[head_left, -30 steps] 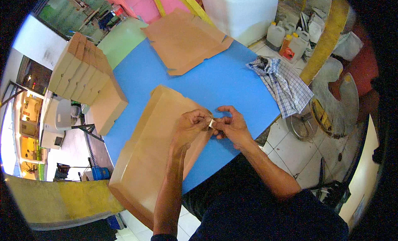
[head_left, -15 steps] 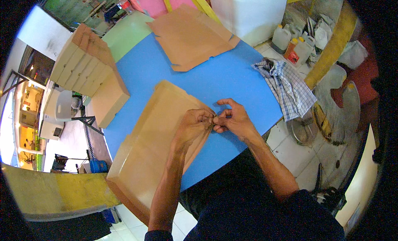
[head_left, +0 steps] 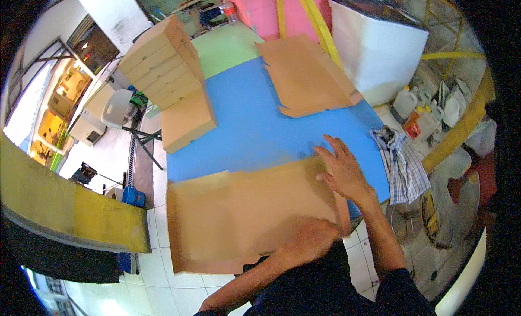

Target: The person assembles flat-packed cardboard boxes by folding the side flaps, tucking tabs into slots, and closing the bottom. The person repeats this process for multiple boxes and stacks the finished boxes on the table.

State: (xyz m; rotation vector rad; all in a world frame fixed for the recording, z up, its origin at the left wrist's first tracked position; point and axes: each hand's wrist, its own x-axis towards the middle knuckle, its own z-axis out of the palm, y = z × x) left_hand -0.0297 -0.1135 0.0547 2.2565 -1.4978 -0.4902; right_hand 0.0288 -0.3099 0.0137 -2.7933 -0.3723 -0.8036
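Observation:
A partly folded brown cardboard box (head_left: pixel 233 213) lies along the near edge of the blue tabletop and overhangs it, its low side walls raised. At its near right corner my left hand (head_left: pixel 312 237) is closed on the edge, blurred and with the fingertips hidden. Over the far right corner is my right hand (head_left: pixel 347 172), fingers spread, holding nothing. A flat cardboard blank (head_left: pixel 309 74) with notched edges lies farther back on the table.
Closed cardboard boxes (head_left: pixel 163 71) stand stacked at the far left of the blue table (head_left: pixel 239 120). A checked cloth (head_left: pixel 401 164) hangs over the right edge. Several plastic jugs (head_left: pixel 420 120) stand on the floor beyond, near a white appliance (head_left: pixel 374 50).
The cardboard box has turned from slanting to lying crosswise along the near edge. My hands, earlier together at its right edge, are apart: the left nearer me, the right opened and farther right.

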